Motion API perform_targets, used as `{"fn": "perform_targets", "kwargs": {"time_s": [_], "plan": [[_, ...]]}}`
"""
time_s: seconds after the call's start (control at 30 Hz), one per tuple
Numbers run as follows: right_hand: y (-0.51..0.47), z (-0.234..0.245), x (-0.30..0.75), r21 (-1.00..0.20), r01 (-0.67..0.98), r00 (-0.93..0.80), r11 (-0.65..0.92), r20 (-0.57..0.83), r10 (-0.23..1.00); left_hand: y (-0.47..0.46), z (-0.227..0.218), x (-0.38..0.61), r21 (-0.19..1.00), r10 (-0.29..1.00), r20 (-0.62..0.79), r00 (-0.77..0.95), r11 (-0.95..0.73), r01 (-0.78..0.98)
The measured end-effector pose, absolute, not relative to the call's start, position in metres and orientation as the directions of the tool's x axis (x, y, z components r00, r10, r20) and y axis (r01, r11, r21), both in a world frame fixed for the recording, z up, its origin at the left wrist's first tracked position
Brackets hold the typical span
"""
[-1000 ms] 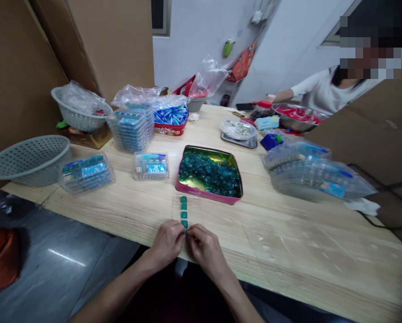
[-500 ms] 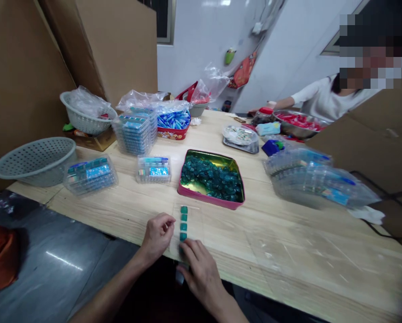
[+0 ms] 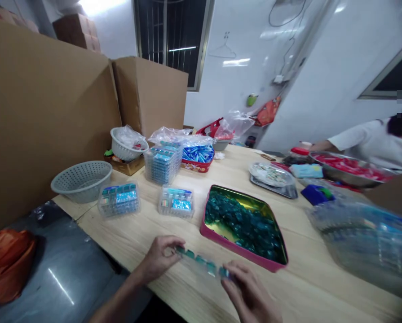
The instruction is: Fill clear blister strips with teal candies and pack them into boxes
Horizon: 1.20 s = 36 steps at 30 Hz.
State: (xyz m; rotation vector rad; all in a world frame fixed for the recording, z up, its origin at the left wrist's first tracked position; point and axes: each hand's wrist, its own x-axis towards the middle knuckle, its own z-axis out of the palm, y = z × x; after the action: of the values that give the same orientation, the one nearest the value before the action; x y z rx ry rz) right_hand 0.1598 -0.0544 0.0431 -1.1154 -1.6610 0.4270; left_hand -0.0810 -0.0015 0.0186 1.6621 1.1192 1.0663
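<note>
Between my two hands is a thin clear plastic tray [image 3: 198, 269] carrying a row of small teal square pieces [image 3: 201, 259]. My left hand [image 3: 158, 259] pinches its left end between thumb and fingers. At the other end, my right hand [image 3: 246, 287] grips the tray beside the last teal piece; motion blurs this hand somewhat. The tray is tilted, and its outline is hard to make out. Just beyond it stands a pink-rimmed tin [image 3: 236, 246] with a gold inside, holding a heap of loose teal pieces [image 3: 244, 220].
Filled clear plastic boxes [image 3: 176, 202] stand left of the tin, with a taller stack [image 3: 163, 163] behind. A grey basket [image 3: 81, 181] sits at the left edge. More clear plastic packs [image 3: 365, 242] lie right. Across the table, a person in white [image 3: 365, 137] is beside a metal bowl [image 3: 335, 177].
The tray with its teal row, earlier lying lengthwise on the table, is now lifted and turned crosswise. My right hand has moved right. My view has swung left and up.
</note>
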Motion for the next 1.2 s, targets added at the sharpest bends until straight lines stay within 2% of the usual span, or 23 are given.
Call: {"fn": "perform_targets", "kwargs": {"time_s": [0.1,0.13,0.23,0.3,0.43,0.57,0.73,0.87,0.97,1.1,1.2], "plan": [[0.000,0.057,0.140,-0.869,0.313,0.038,0.384,0.415,0.909,0.034,0.037,-0.094,0.995,0.987,0.076,0.140,-0.083,0.046],[0.023,0.059,0.132,-0.903,0.255,0.066,0.344,0.372,0.926,0.049,0.043,-0.098,0.996,0.994,0.066,0.087,-0.071,0.058],[0.092,0.058,0.108,-0.953,0.121,0.171,0.279,0.297,0.939,0.097,0.057,-0.111,0.938,0.987,0.100,-0.129,-0.050,0.342],[0.130,0.055,0.094,-0.951,0.219,0.179,0.220,0.261,0.949,0.126,0.063,-0.117,0.874,0.965,0.143,-0.220,-0.019,0.486],[0.173,0.048,0.081,-0.897,0.429,0.178,0.112,0.205,0.962,0.161,0.064,-0.121,0.772,0.939,0.204,-0.278,0.020,0.635],[0.182,0.042,0.083,-0.857,0.513,0.179,0.050,0.164,0.970,0.167,0.054,-0.120,0.697,0.953,0.188,-0.238,0.041,0.716],[0.186,0.044,0.084,-0.862,0.505,0.183,-0.027,0.077,0.980,0.167,0.043,-0.122,0.688,0.963,0.147,-0.227,0.065,0.723],[0.184,0.056,0.077,-0.923,0.381,0.137,-0.047,0.007,0.991,0.165,0.042,-0.120,0.712,0.947,0.138,-0.289,0.109,0.694],[0.180,0.068,0.073,-0.977,0.213,0.091,-0.016,0.004,0.996,0.160,0.048,-0.117,0.741,0.921,0.167,-0.353,0.119,0.660],[0.179,0.085,0.061,-0.993,-0.115,0.071,0.013,0.005,0.997,0.145,0.068,-0.128,0.785,0.882,0.251,-0.399,0.055,0.617],[0.177,0.096,0.030,-0.983,-0.181,0.014,-0.007,-0.009,1.000,0.126,0.089,-0.164,0.792,0.840,0.349,-0.415,-0.027,0.610]]}}
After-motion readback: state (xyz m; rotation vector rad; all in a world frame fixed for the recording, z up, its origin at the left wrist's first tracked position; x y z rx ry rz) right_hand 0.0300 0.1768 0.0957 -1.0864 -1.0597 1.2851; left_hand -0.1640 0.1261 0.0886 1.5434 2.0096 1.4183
